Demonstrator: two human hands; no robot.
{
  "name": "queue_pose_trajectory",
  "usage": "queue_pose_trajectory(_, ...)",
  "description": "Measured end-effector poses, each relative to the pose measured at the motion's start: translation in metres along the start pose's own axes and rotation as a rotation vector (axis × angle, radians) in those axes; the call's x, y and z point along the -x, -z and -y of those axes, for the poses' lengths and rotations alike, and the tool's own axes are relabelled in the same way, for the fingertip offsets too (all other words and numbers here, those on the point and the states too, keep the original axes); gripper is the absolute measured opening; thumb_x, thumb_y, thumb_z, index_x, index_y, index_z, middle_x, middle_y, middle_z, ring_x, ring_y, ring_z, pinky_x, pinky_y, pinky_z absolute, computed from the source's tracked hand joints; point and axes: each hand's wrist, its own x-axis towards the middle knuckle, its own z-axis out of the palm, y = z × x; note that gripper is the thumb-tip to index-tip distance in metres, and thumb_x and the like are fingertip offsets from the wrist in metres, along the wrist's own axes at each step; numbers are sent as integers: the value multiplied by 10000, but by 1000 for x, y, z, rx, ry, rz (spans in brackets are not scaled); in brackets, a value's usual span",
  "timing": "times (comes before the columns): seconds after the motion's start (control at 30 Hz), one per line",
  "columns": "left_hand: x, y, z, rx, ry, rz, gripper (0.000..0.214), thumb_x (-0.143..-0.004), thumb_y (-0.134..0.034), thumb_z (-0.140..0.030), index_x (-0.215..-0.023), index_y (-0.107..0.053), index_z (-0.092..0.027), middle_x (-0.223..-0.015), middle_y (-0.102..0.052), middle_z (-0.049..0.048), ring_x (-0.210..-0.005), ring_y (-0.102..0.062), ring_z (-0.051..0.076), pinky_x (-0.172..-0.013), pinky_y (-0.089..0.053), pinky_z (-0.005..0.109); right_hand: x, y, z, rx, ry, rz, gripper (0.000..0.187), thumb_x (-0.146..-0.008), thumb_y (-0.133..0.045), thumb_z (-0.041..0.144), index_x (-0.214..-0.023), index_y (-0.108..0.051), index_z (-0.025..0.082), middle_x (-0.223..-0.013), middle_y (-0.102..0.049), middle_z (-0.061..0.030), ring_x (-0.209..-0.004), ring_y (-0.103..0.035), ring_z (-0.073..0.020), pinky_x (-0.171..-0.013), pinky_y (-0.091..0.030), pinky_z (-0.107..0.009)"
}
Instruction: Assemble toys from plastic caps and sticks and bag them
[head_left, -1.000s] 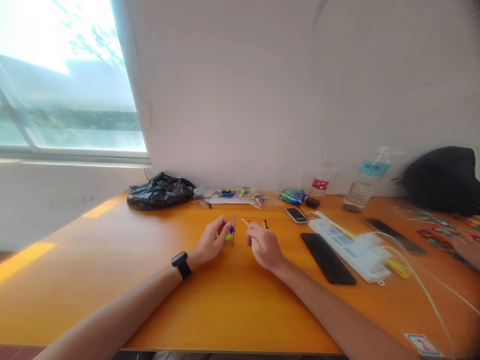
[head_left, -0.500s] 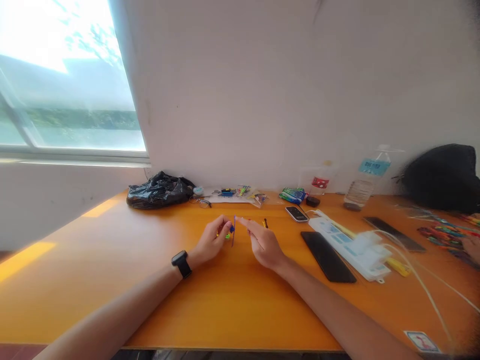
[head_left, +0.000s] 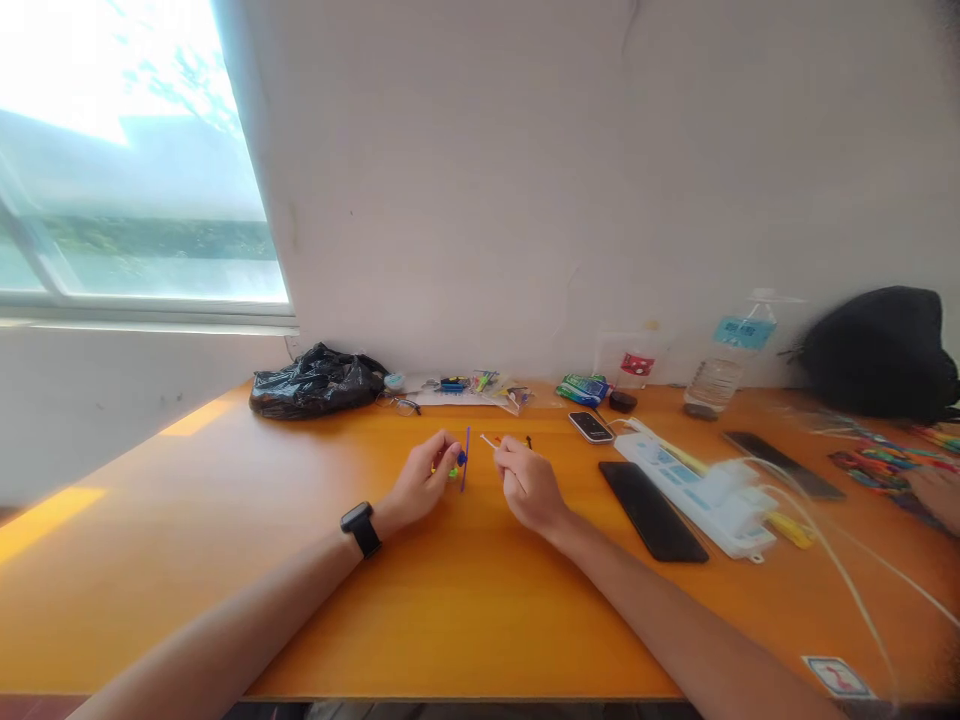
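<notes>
My left hand (head_left: 421, 485), with a black watch (head_left: 361, 528) on its wrist, rests on the orange table (head_left: 225, 540). Its fingers pinch a small blue and green piece (head_left: 457, 464) that carries a thin upright blue stick (head_left: 466, 455). Close to its right, my right hand (head_left: 529, 487) is curled shut around a thin pale stick (head_left: 489, 442) whose tip points left toward the blue stick. A small dark piece (head_left: 529, 441) lies just behind my right hand.
A black plastic bag (head_left: 315, 380), glasses (head_left: 400, 405) and a sheet with small coloured pieces (head_left: 469, 386) line the wall. To the right lie phones (head_left: 651, 510), a white power strip (head_left: 705, 495) with cables, a water bottle (head_left: 724, 365) and a black bag (head_left: 881, 352). Another person's hand (head_left: 937, 492) is at the far right.
My right hand stretched its fingers to the blue stick half a second ago. It has since drawn back and curled round the pale stick again. My left hand stayed in place.
</notes>
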Motion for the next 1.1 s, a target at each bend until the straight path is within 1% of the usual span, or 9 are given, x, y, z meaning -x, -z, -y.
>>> queue_pose_trajectory(0.17, 0, 1, -1, -22, -18, 10, 397, -1064, -441, -509, -881, -590, -190, -798, -645, 21, -688, -553, 149, -682, -446, 269, 0, 3, 0, -86, 83, 10, 432, -931, -366, 85, -1221, -649, 234, -968, -611, -42, -785, -555, -178, -740, -412, -279)
queue_pose_trajectory(0.33, 0, 1, -1, -36, -19, -8, 382, -1070, -439, -484, -864, -568, -189, -781, -609, 11, -692, -533, 145, -686, -434, 265, 0, -1, 1, -71, 85, 26, 326, -868, -389, 72, -742, -657, 208, -768, -533, -28, -693, -502, -175, -690, -386, -287)
queue_pose_trajectory(0.5, 0, 0, 2, -20, -12, 2, 387, -1068, -437, -496, -883, -578, -186, -795, -624, 16, -689, -534, 146, -691, -437, 265, 1, -2, -2, -171, 58, 7, 394, -942, -371, 119, -1154, -686, 223, -913, -614, -32, -808, -567, -174, -780, -431, -286)
queue_pose_trajectory(0.63, 0, -1, 3, -11, -7, -25, 375, -1070, -434, -493, -894, -569, -189, -804, -631, 17, -696, -548, 145, -688, -448, 264, 1, -6, -3, -107, 83, 133, 322, -843, -413, 60, -772, -688, 213, -752, -560, -21, -717, -520, -175, -714, -400, -291)
queue_pose_trajectory(0.7, 0, -1, 4, -3, 1, -41, 374, -1067, -437, -500, -891, -560, -192, -816, -634, 19, -707, -561, 146, -691, -456, 264, 2, -8, -3, -135, 69, 94, 320, -860, -402, 64, -802, -682, 208, -745, -555, -17, -713, -514, -177, -713, -397, -298)
queue_pose_trajectory(0.8, 0, -1, 4, 12, 9, -33, 369, -1072, -426, -493, -905, -560, -193, -822, -639, 19, -692, -558, 142, -689, -461, 265, 1, -7, -3, -216, 35, -2, 366, -935, -367, 110, -1079, -686, 218, -864, -596, -19, -765, -534, -170, -766, -420, -304)
queue_pose_trajectory(0.9, 0, -1, 4, 10, 0, -27, 363, -1075, -423, -484, -903, -556, -194, -807, -630, 16, -697, -551, 143, -684, -457, 264, -1, -7, -5, -238, 28, 85, 327, -876, -381, 90, -834, -682, 213, -781, -573, -11, -717, -510, -166, -739, -411, -303)
queue_pose_trajectory(1.0, 0, 0, 4, 15, 3, -25, 348, -1077, -425, -472, -905, -548, -195, -836, -641, 23, -727, -562, 147, -697, -460, 264, -3, -9, -8, -286, 7, 144, 285, -787, -386, 78, -548, -475, 204, -610, -471, 1, -629, -461, -165, -674, -373, -299)
queue_pose_trajectory(1.1, 0, 0, 4, 18, 13, -26, 346, -1076, -426, -470, -906, -545, -194, -838, -640, 22, -720, -562, 146, -696, -457, 263, -3, -11, -9, -378, -35, 42, 252, -830, -382, 107, -696, -572, 201, -648, -484, 11, -637, -461, -165, -665, -371, -297)
